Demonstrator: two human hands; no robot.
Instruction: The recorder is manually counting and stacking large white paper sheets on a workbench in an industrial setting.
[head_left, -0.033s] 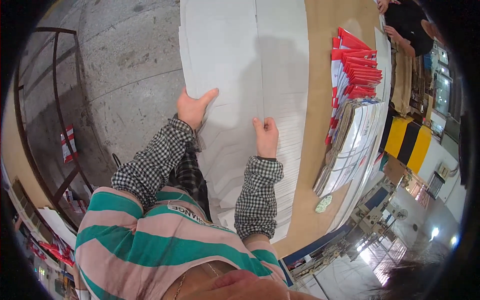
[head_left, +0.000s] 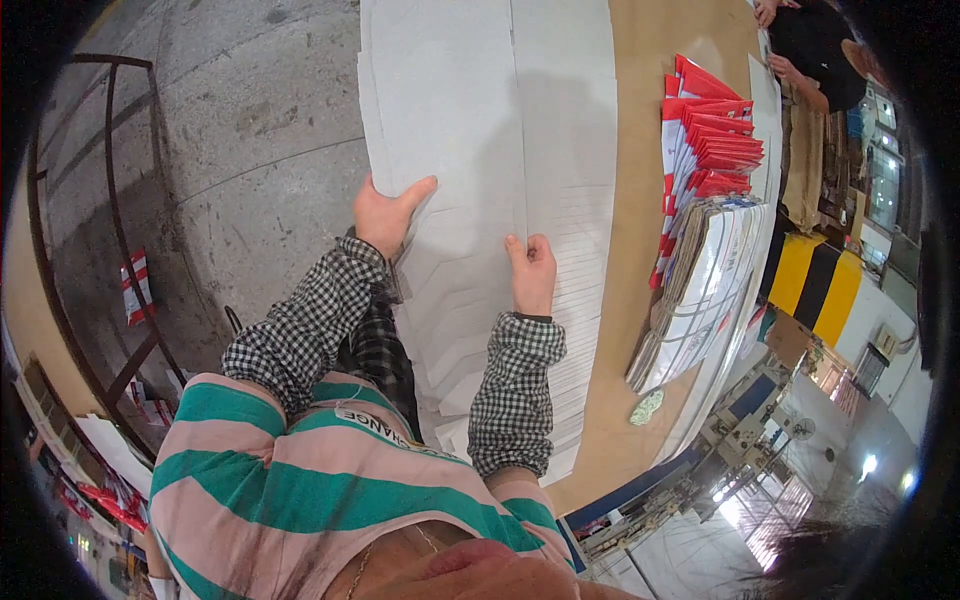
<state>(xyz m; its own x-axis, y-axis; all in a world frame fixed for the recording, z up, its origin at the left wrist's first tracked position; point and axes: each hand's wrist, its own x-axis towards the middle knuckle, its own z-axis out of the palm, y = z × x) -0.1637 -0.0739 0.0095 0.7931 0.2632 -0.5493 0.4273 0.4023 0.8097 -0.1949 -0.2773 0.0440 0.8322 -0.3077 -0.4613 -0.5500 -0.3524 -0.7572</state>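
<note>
Large white paper sheets lie in front of me, with a long lengthwise edge between the left and right parts. My left hand grips the left edge, its thumb over the top sheet and its other fingers hidden under the paper. At the lengthwise edge my right hand is closed in a pinch on the paper, thumb and bent forefinger together. Nearer my body, fanned white sheets show many stepped edges between and beside my forearms. Checked sleeve covers wrap both forearms.
Brown table surface runs along the right. On it sit red-and-white folded packets, a strapped bundle of flat bags and a small pale green roundish item. A metal frame stands left; a co-worker is far right.
</note>
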